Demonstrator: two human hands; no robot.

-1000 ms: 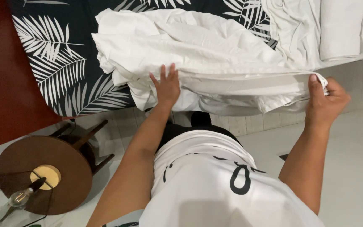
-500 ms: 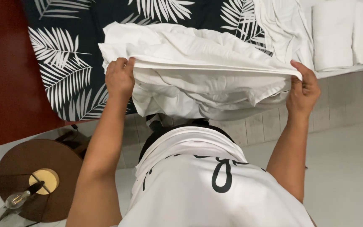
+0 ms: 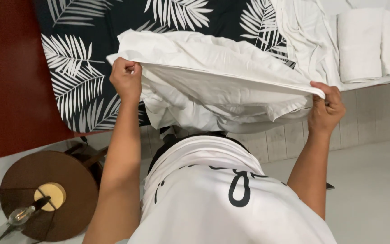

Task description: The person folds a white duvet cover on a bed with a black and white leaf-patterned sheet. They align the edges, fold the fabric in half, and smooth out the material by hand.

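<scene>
The white sheet [image 3: 222, 68] is lifted by its near edge over the bed, its long axis running from nine o'clock to three o'clock, the held hem sloping slightly down toward three o'clock; loose folds bunch beneath it, hanging toward six o'clock; the left hand [image 3: 126, 79] is closed in a fist pinching the hem's nine o'clock corner; the right hand [image 3: 326, 110] is curled tight, gripping the three o'clock corner between thumb and fingers; under the sheet lies a dark bedspread [image 3: 86, 58] printed with white palm leaves, running toward twelve o'clock; at two o'clock sit folded white towels [image 3: 369, 43], perhaps pillows, the view being too cropped to tell; a red-brown surface [image 3: 10, 77] fills nine o'clock; at seven o'clock stands a round brown side table [image 3: 68, 180] with a bare-bulb lamp [image 3: 21, 214]; pale floor [image 3: 371, 194] spreads at four o'clock below a tiled base.
</scene>
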